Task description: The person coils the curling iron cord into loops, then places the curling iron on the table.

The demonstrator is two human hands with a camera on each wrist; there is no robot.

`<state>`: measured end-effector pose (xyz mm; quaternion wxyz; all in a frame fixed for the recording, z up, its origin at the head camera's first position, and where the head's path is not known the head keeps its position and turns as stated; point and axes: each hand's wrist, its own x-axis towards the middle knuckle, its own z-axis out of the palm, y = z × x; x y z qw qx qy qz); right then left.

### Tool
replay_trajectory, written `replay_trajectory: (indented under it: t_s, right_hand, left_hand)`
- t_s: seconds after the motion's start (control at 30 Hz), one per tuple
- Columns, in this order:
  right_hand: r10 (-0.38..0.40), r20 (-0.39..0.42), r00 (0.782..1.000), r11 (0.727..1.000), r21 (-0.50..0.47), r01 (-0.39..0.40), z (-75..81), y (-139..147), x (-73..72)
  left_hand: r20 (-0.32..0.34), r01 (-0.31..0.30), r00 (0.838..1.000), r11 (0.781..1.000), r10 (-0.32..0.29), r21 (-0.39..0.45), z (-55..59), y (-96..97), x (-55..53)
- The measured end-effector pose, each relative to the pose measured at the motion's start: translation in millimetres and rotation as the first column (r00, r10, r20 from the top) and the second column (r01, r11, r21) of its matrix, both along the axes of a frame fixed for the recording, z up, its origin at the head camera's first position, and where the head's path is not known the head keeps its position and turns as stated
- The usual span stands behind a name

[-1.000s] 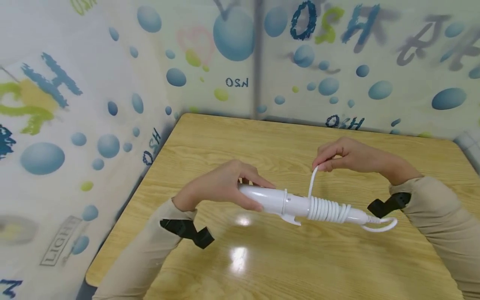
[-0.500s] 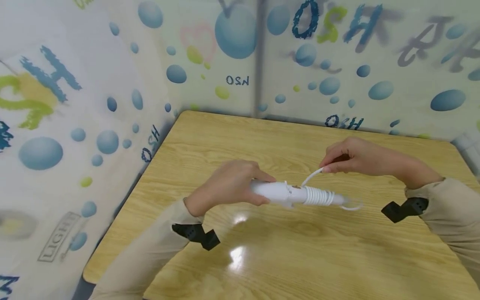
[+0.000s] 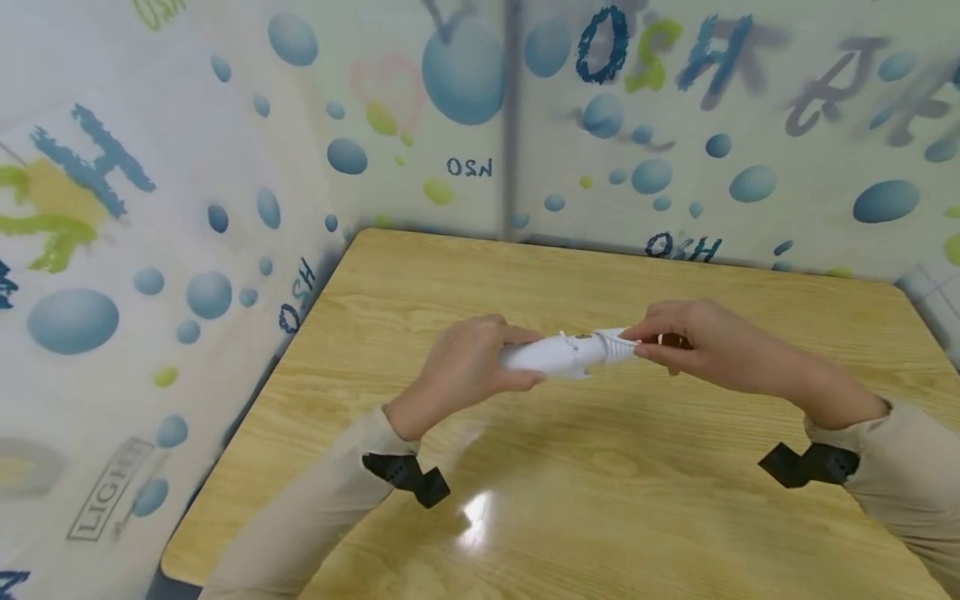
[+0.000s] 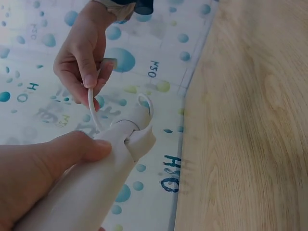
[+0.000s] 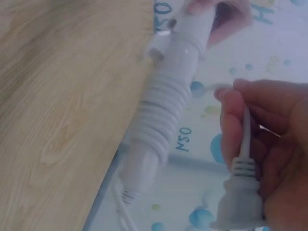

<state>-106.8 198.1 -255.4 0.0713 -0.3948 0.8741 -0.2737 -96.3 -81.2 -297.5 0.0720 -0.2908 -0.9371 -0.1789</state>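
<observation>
My left hand [image 3: 468, 358] grips the thick end of a white curling iron [image 3: 555, 356], thumb along its near side. Its handle points right and away, held over the table. Beside the left thumb, the small clamp lever [image 4: 142, 142] sticks out. White cord [image 5: 161, 110] is wound in several tight coils around the handle, and a loop leaves the handle's end. Thumb and fingertips of my right hand [image 3: 705, 342] pinch the cord's free stretch [image 4: 92, 103] next to the coils. Below those fingers, the plug [image 5: 240, 199] hangs beside the palm. In the head view the right hand hides the handle's end.
A wood-grain table [image 3: 600, 500] spreads beneath both hands. Pale walls [image 3: 465, 200] with blue and green dots and lettering stand behind it and at the left. Black camera mounts [image 3: 810, 464] sit on both wrists.
The curling iron has swung so its handle end points farther away and looks shorter. My right hand, holding the cord, first moves right, then lowers close to the coils.
</observation>
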Motion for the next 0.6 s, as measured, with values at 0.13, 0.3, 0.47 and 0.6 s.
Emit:
replay_trajectory:
  t_s: [0.13,0.3,0.47,0.6]
  right_hand:
    - [-0.051,-0.042,0.998,0.999,-0.012,0.05,-4.1,-4,8.1]
    - [-0.092,-0.05,0.995,0.988,-0.131,0.085,-14.2,-7,14.2]
    - [-0.109,-0.016,0.994,0.946,-0.308,0.099,-27.3,-4,16.2]
    - [-0.065,0.026,0.998,0.912,-0.404,0.07,-37.4,-2,16.4]
  left_hand:
    - [-0.05,-0.039,0.998,0.998,0.041,0.039,-2.0,0.3,-2.9]
    - [-0.071,-0.065,0.995,0.987,0.075,0.145,-1.2,-3.6,-5.5]
    - [-0.038,-0.069,0.996,0.955,0.084,0.287,2.4,-5.6,-8.5]
    - [0.003,-0.064,0.998,0.906,0.069,0.418,2.2,-7.0,-7.7]
